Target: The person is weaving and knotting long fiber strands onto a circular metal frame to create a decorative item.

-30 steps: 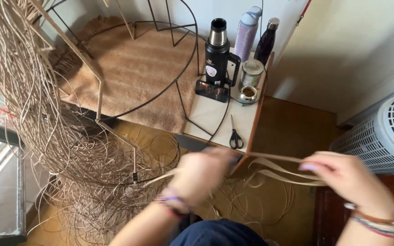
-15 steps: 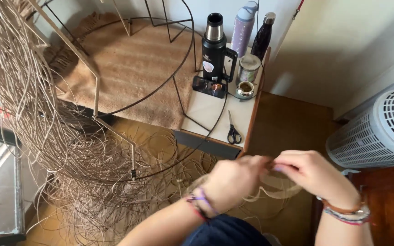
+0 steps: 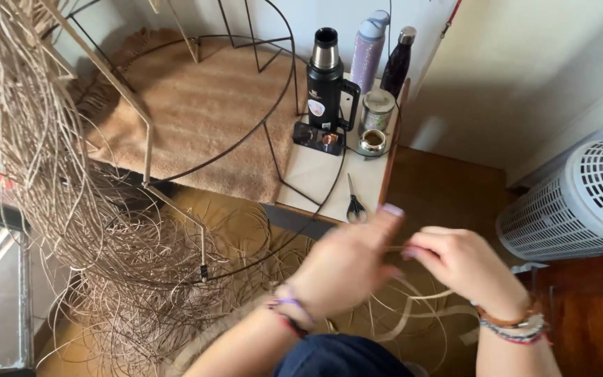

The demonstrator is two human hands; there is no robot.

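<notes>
Since the frame a second ago the hands have closed in from well apart; they now meet in front of the body. Left hand point(image 3: 347, 269) blurred, fingers curled, thumb up, pinching a pale flat cane strip point(image 3: 413, 318). Right hand point(image 3: 465, 269) closed beside it, fingertips on the same strip where it passes between them. Strip loops down to the floor below the wrists. Left of the hands, a mass of loose cane strands point(image 3: 71, 230) hangs over a black wire frame point(image 3: 273, 105). Behind, a low table point(image 3: 315, 185) carries scissors point(image 3: 355, 206), a black flask point(image 3: 326, 73), two bottles and a small tin. White slotted basket point(image 3: 574, 202) to the right.
</notes>
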